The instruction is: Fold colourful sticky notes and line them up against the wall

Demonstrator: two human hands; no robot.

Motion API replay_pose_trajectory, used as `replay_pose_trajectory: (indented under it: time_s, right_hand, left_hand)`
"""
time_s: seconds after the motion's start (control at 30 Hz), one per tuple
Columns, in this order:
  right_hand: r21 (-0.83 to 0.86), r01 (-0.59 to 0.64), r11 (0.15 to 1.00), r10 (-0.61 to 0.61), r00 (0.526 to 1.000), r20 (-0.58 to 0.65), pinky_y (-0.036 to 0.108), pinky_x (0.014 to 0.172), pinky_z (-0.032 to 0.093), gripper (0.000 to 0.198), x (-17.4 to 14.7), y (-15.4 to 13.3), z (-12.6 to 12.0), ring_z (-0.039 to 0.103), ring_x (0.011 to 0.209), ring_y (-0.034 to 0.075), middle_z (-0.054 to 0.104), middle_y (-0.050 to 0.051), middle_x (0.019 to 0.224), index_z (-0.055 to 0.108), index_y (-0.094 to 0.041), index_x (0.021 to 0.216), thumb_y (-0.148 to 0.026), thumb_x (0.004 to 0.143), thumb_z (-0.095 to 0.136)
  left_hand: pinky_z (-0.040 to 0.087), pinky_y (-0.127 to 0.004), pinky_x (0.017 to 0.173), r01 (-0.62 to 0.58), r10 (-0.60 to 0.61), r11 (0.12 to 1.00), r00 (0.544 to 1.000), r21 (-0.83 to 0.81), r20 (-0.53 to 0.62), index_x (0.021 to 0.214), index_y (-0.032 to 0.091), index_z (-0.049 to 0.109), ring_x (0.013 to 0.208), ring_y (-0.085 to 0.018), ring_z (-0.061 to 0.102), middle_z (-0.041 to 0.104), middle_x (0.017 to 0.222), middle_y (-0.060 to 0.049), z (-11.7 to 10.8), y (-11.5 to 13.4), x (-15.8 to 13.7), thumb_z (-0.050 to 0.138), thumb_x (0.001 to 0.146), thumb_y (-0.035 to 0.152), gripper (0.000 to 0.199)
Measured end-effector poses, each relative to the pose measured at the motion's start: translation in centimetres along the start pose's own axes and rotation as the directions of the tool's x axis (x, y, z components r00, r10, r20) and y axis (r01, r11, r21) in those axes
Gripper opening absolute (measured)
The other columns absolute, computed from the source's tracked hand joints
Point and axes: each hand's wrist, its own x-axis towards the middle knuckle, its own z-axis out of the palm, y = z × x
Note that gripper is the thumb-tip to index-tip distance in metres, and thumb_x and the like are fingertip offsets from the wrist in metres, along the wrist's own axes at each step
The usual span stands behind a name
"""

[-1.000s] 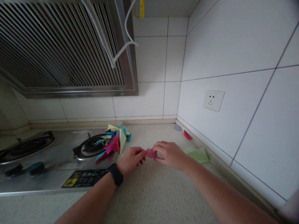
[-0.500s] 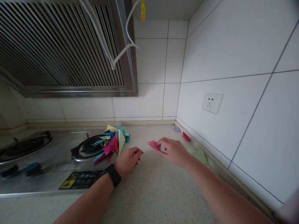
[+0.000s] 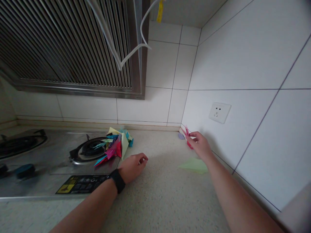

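My right hand (image 3: 198, 143) pinches a pink origami piece (image 3: 187, 130) between thumb and fingers, in the back right corner of the counter. Just under it is a small red folded paper (image 3: 190, 145), partly hidden by the hand. A lavender folded paper (image 3: 181, 136) lies left of it, against the corner. Nearer to me, a pale green folded paper (image 3: 194, 165) lies partly behind my right wrist. My left hand (image 3: 133, 166), with a black band on the wrist, rests on the counter (image 3: 155, 200). Its fingers are curled in, and nothing shows in them.
A heap of colourful origami (image 3: 115, 147) sits at the stove's right edge, partly over the burner (image 3: 93, 147). The range hood (image 3: 73, 87) hangs above, with a white cable (image 3: 133, 53) dangling. A tiled wall with a socket (image 3: 220, 112) bounds the right side.
My right hand has carried the pink origami piece from mid-counter to the back right corner, uncovering more of the pale green paper. The view has tilted slightly. My left hand stays put.
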Motion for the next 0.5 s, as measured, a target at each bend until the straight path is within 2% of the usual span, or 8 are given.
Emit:
replay_pose_trajectory:
  time_s: [0.1, 0.2, 0.37, 0.5]
  right_hand:
    - [0.156, -0.06, 0.986, 0.061, 0.998, 0.003, 0.022, 0.043, 0.039, 0.043, 0.33, 0.04, -0.29, 0.052, 0.045, 0.012, 0.059, -0.001, 0.059, 0.06, -0.019, 0.094, -0.057, 0.074, 0.063]
    - [0.242, -0.099, 0.965, 0.104, 0.995, -0.007, 0.022, 0.042, 0.041, 0.044, 0.49, 0.11, -0.4, 0.052, 0.044, 0.012, 0.059, -0.002, 0.058, 0.06, -0.018, 0.094, -0.056, 0.072, 0.066]
    - [0.263, -0.121, 0.957, 0.124, 0.992, 0.006, 0.022, 0.043, 0.041, 0.043, 0.5, 0.49, -0.31, 0.052, 0.044, 0.011, 0.06, -0.001, 0.059, 0.06, -0.019, 0.094, -0.056, 0.072, 0.065]
    - [0.197, -0.075, 0.978, 0.064, 0.996, 0.061, 0.021, 0.043, 0.037, 0.04, 0.33, 0.77, -0.01, 0.05, 0.045, 0.011, 0.06, -0.001, 0.061, 0.058, -0.02, 0.093, -0.055, 0.076, 0.062]
  left_hand:
    - [0.037, -0.024, 0.059, -0.007, 0.007, 1.0, 1.0, 0.012, 0.009, 0.096, 0.022, 0.068, 0.069, -0.016, 0.061, 0.069, 0.081, -0.002, 0.0, -0.1, 0.03, 0.046, 0.088, 0.033, 0.026]
    - [0.037, -0.024, 0.06, -0.026, 0.026, 0.999, 1.0, 0.02, 0.01, 0.094, 0.022, 0.069, 0.072, -0.016, 0.061, 0.07, 0.083, -0.003, 0.02, -0.14, 0.03, 0.046, 0.088, 0.034, 0.027]
    - [0.037, -0.024, 0.06, -0.048, 0.047, 0.998, 0.999, 0.044, 0.007, 0.09, 0.021, 0.069, 0.073, -0.017, 0.062, 0.07, 0.082, -0.004, 0.18, -0.29, 0.09, 0.045, 0.088, 0.034, 0.028]
    - [0.037, -0.024, 0.061, -0.057, 0.056, 0.997, 0.998, 0.053, 0.015, 0.09, 0.022, 0.07, 0.074, -0.017, 0.062, 0.07, 0.083, -0.004, 0.24, -0.45, 0.18, 0.045, 0.088, 0.035, 0.028]
